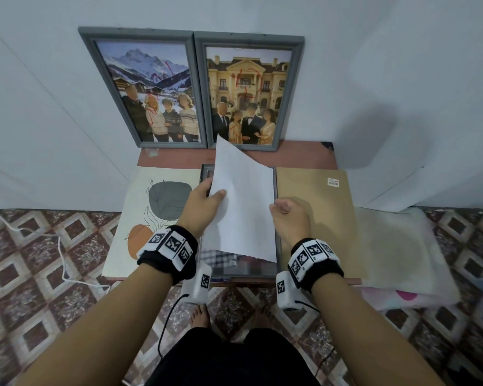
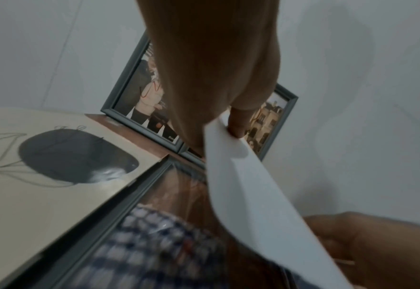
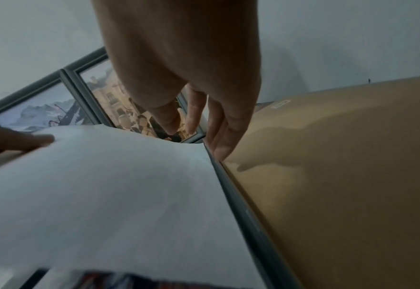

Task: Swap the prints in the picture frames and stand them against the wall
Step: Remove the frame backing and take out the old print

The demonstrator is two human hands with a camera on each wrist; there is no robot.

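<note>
Against the white wall (image 1: 402, 65), two framed photos (image 1: 151, 90) are standing at the worktop's (image 1: 299, 156) far edge. You're pinching the white print (image 1: 243, 207) by its left edge with your left hand (image 1: 204, 203), lifting it over the open frame (image 1: 275, 190) at mid-worktop. Your right hand (image 1: 289, 218) is curling loosely beside it (holding nothing). It's looking light, floppy and crease-prone, so support both edges.

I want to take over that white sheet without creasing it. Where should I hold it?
Pinch the white sheet at both long edges near mid-height, from the sides, as the left hand does. It bows and lifts over the frame, so one-sided holds would let it flop.
</note>
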